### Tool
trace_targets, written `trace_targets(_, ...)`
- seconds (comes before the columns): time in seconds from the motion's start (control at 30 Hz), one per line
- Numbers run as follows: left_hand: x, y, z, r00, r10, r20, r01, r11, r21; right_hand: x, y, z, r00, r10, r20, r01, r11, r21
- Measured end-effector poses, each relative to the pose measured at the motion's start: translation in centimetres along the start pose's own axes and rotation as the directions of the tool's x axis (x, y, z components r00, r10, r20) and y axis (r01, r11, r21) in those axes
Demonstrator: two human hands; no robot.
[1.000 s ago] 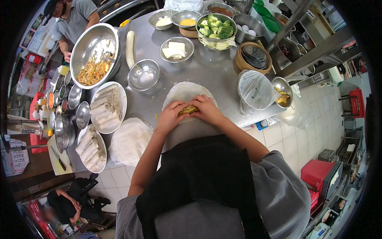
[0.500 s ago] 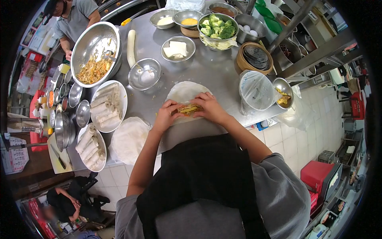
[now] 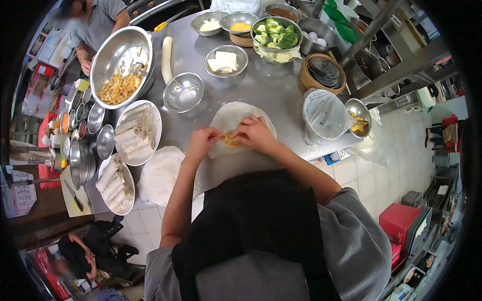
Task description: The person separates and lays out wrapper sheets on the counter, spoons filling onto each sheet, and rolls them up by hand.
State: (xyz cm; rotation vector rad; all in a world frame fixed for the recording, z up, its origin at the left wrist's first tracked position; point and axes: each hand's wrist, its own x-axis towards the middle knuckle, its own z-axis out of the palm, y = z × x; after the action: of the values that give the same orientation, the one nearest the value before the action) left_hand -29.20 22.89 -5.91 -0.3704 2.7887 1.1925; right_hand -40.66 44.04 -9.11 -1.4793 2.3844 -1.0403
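A round white wrapper (image 3: 233, 113) lies on the steel table in front of me, with a small heap of shredded filling (image 3: 229, 139) on its near part. My left hand (image 3: 203, 143) pinches the wrapper's left edge beside the filling. From the right, my right hand (image 3: 255, 132) has its fingers bent over the filling's right end; whether they grip wrapper or filling is hidden. A stack of wrappers (image 3: 163, 175) lies left of my left forearm. Farther left, two oval plates (image 3: 158, 128) hold finished white rolls (image 3: 134, 131).
A large bowl of filling (image 3: 122, 67) stands at the left back, near a person (image 3: 103, 20). An empty steel bowl (image 3: 184, 93), a tofu bowl (image 3: 226, 61), broccoli (image 3: 275, 34) and a plastic-lined container (image 3: 324, 114) surround the work spot. Another person (image 3: 83, 253) sits lower left.
My left hand has moved left, off the filling to the wrapper's edge. My right hand has shifted slightly, and more of the filling and wrapper shows between the hands.
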Motion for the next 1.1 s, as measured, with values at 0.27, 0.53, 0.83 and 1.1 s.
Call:
trace_targets(0.27, 0.1, -1.0, 3.6, 0.984, 0.065, -0.166, -0.074, 0.996, -0.05, 0.0, -0.4, 0.5, 1.0, 0.022, -0.012, -0.023, 0.999, -0.027)
trace_targets(0.53, 0.0, -1.6, 2.6, 0.976, 0.186, -0.109, -0.19, 0.981, -0.026, -0.8, 0.2, -1.5, 0.998, 0.057, 0.009, -0.057, 0.998, -0.011)
trace_targets(0.83, 0.9, -1.0, 2.7, 0.964, 0.24, -0.11, -0.243, 0.97, -0.006, -1.1, 1.1, -1.1, 0.995, 0.082, 0.06, -0.079, 0.995, -0.054)
trace_targets(1.1, 0.5, 1.1, 1.9, 0.911, 0.412, -0.021, -0.407, 0.905, 0.122, -1.7, 0.3, -1.1, 0.992, 0.126, -0.023, -0.128, 0.985, -0.117)
